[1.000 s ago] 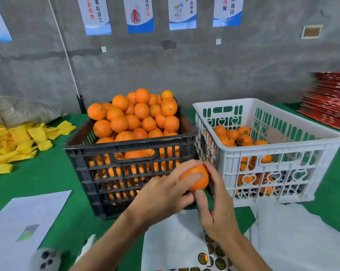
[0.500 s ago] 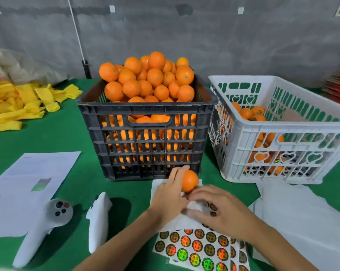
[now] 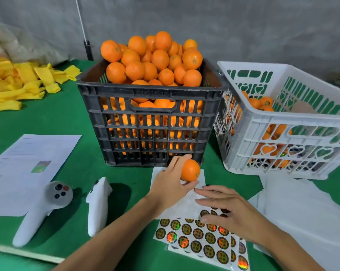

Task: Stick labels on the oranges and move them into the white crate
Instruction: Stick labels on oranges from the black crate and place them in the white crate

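The left hand [image 3: 170, 187] grips one orange [image 3: 190, 170] just over the bench while the right hand [image 3: 227, 211], fingers spread, presses the sticker sheet [image 3: 194, 238], so two stickers might lift together.

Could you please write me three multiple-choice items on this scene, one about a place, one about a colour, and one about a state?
1. Where does the white slatted plastic crate stand?
A. right of the black slatted plastic crate
B. left of it
C. on top of it

2. What colour is the table covering?
A. red
B. green
C. blue

3. What is the left hand doing?
A. lying flat on paper
B. gripping a white controller
C. holding a round orange

Answers: 1 A, the white crate sits on the black crate's right; 2 B, green cloth shows around everything; 3 C, its fingers curl round the orange.
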